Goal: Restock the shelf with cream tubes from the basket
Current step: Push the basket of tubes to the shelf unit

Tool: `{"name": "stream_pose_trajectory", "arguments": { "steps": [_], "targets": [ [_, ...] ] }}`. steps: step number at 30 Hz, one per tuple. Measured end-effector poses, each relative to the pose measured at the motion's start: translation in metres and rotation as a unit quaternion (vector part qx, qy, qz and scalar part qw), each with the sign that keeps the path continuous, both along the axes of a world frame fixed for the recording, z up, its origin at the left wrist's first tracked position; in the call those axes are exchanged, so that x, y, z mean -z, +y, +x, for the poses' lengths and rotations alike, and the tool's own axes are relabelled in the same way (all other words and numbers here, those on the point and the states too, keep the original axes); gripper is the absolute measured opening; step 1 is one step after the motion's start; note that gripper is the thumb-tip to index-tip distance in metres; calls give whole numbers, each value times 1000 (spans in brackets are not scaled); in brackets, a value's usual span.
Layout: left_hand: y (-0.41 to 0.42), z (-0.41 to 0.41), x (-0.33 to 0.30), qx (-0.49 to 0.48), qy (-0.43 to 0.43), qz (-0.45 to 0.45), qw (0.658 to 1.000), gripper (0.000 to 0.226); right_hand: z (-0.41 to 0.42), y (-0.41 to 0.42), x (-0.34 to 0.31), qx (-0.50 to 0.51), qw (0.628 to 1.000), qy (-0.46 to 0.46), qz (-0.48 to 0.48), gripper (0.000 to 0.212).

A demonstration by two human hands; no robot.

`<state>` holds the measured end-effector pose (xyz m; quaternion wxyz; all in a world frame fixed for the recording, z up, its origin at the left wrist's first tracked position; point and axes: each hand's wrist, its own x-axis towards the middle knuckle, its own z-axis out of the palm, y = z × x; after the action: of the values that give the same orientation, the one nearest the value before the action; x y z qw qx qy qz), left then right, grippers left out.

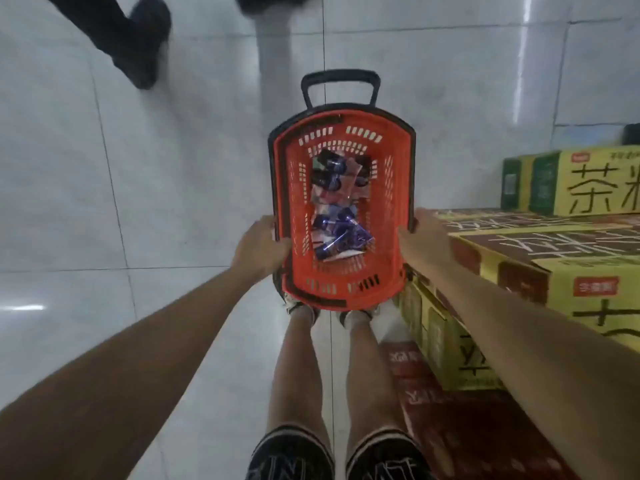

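An orange plastic basket (398, 188) with a black rim and a black pull handle (340, 85) is below me, above the white tiled floor. Inside lie several dark blue and purple cream tubes (341, 230) and other small packets, piled along the bottom. My left hand (261, 249) grips the basket's left rim. My right hand (424, 237) grips its right rim. No shelf is in view.
Stacked yellow and brown cardboard cartons (540, 258) stand close on the right, with red cartons (460, 420) lower down. Another person's dark shoe (142, 46) is on the floor at the upper left. My own legs and feet are under the basket.
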<state>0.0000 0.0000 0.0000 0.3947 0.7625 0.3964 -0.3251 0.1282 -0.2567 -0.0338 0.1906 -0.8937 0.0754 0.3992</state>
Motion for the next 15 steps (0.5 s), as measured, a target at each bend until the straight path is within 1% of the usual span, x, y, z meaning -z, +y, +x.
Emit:
{"name": "stream_pose_trajectory", "arguments": {
  "steps": [2, 4, 5, 6, 8, 12, 15],
  "targets": [
    [-1, 5, 32, -2, -6, 5, 1000, 50, 7, 4, 31, 31, 998, -23, -46, 52],
    [2, 3, 69, -14, 1, 4, 1000, 64, 14, 9, 53, 54, 995, -11, -78, 69],
    [3, 0, 88, -27, -1, 4, 1000, 72, 17, 11, 67, 65, 995, -8, -81, 71],
    [4, -2, 106, -39, -4, 5, 999, 77, 19, 12, 82, 72, 994, -6, -84, 70],
    [5, -5, 136, -71, -20, 10, 997, 77, 18, 11, 106, 90, 991, 4, -94, 67],
    [5, -7, 174, -130, -43, 37, 990, 62, 12, 6, 138, 153, 985, -6, -73, 54],
    [8, -6, 186, -140, -45, 22, 989, 57, 15, -2, 147, 180, 982, 3, -52, 43]
  ]
}}
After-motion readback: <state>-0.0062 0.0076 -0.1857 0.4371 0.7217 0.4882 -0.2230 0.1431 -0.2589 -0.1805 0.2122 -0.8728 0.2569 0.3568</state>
